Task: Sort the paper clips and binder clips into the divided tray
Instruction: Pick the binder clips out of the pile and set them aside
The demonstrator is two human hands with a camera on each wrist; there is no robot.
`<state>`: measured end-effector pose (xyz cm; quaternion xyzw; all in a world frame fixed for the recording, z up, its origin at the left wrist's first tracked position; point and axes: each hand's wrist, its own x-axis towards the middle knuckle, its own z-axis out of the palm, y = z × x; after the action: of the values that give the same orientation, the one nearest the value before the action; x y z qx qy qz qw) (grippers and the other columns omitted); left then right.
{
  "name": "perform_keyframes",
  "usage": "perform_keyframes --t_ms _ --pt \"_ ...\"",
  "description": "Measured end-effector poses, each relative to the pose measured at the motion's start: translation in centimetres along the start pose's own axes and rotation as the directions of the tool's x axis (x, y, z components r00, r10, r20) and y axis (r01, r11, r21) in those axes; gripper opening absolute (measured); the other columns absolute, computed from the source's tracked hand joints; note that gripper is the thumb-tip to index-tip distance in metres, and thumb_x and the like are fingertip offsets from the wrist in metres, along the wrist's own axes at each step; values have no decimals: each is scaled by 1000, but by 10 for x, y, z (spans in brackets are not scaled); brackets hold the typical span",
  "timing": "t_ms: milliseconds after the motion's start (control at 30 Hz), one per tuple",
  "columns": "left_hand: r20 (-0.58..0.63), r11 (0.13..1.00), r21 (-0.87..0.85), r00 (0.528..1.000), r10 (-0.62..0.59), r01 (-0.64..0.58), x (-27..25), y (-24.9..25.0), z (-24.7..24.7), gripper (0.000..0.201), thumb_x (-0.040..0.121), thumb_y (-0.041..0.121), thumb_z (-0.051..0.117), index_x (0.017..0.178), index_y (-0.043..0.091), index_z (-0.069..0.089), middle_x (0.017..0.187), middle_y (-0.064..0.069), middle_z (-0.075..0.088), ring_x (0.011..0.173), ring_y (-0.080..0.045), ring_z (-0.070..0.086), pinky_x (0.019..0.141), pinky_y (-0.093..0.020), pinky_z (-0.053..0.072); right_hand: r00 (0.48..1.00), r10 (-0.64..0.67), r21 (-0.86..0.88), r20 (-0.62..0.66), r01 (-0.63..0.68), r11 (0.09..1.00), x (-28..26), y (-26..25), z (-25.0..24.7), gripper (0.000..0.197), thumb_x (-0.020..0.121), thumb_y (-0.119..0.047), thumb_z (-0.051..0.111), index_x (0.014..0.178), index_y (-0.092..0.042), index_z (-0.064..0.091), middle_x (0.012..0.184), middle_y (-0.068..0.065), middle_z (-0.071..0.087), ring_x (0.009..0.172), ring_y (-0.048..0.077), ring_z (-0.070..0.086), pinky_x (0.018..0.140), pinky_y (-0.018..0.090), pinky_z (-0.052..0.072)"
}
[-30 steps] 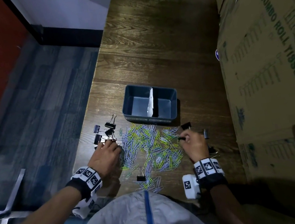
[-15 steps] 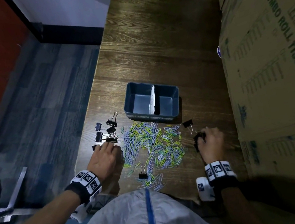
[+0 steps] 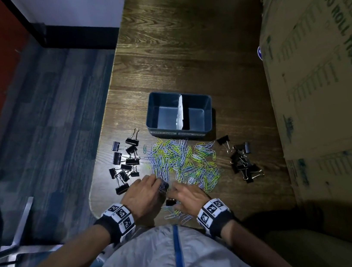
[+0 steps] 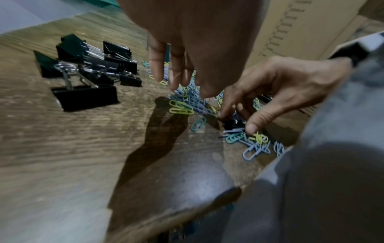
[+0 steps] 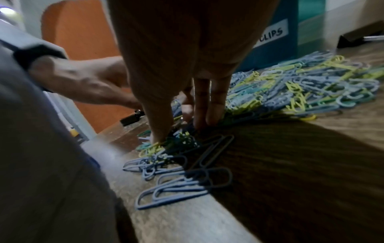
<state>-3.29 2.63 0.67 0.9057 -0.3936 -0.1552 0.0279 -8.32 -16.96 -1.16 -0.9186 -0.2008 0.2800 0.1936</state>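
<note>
Fingers of the right hand (image 3: 188, 196) pinch a small binder clip (image 3: 170, 201); the left hand (image 3: 141, 193) rests spread on paper clips (image 3: 181, 162).

Tray labels (image 3: 177, 133) too small

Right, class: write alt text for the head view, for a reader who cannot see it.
Two hands meet over a small black binder clip at the near edge of a pile of coloured paper clips on a wooden table. Binder clips lie in heaps left and right; the divided tray behind is empty.
</note>
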Motion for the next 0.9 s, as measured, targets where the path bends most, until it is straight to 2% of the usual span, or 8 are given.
perform_keyframes --t_ms 133,167,267,367,433,567,733,900 --pt "-63 980 15 978 199 -199 -15 2 3 26 86 32 41 97 14 56 90 -5 59 75 -21 57 63 -33 53 990 116 142 -80 -104 984 1 12 -1 27 89 -18 68 116 -18 64 115 2 55 91 23 60 80 39 56" --pt "-47 962 58 962 270 -267 -17 0 7 23 83 30 50 100 15 55 92 -5 60 78 -20 56 66 -33 54 984 152 162 -97 -135 978 1 16 -3 26 88 -17 69 113 -18 64 113 0 56 89 21 61 79 38 57" --pt "96 893 113 900 426 -435 -21 2 17 52 71 30 72 116 19 50 109 -3 59 93 -17 52 79 -32 51 968 218 195 -122 -192 962 2 27 -5 23 87 -18 69 109 -19 64 109 -4 57 83 17 62 74 37 59" --pt "147 834 115 839 524 -540 -16 13 24 57 88 29 53 140 21 33 137 -8 45 117 -24 45 92 -40 44 958 242 153 -151 -219 964 6 27 -8 32 85 -23 71 115 -22 59 113 -1 59 86 21 64 74 41 59" --pt "211 773 147 783 585 -618 -11 18 31 71 88 28 55 149 23 18 153 -11 27 134 -30 33 102 -47 38 948 268 120 -173 -250 961 9 25 -8 41 84 -23 75 122 -22 59 118 3 59 90 24 66 76 41 59" --pt "396 651 259 693 603 -714 1 21 36 83 83 42 64 150 30 17 156 -7 23 139 -32 27 107 -52 30 935 288 119 -206 -268 956 13 20 -14 31 86 -16 70 117 -20 66 110 4 60 88 27 65 76 41 58" --pt "351 721 226 745 567 -655 17 23 34 73 88 39 56 150 28 20 155 -8 28 139 -32 30 105 -53 37 906 343 286 -250 -269 920 10 23 -24 17 82 -21 70 98 -27 69 96 -4 61 80 18 62 69 40 58" --pt "272 827 204 842 466 -524 32 15 25 66 88 34 50 148 23 24 154 -12 29 137 -35 33 103 -52 37 755 590 657 -286 -293 694 -4 33 -44 19 82 -20 75 100 -24 72 77 -4 66 65 6 57 59 23 50"
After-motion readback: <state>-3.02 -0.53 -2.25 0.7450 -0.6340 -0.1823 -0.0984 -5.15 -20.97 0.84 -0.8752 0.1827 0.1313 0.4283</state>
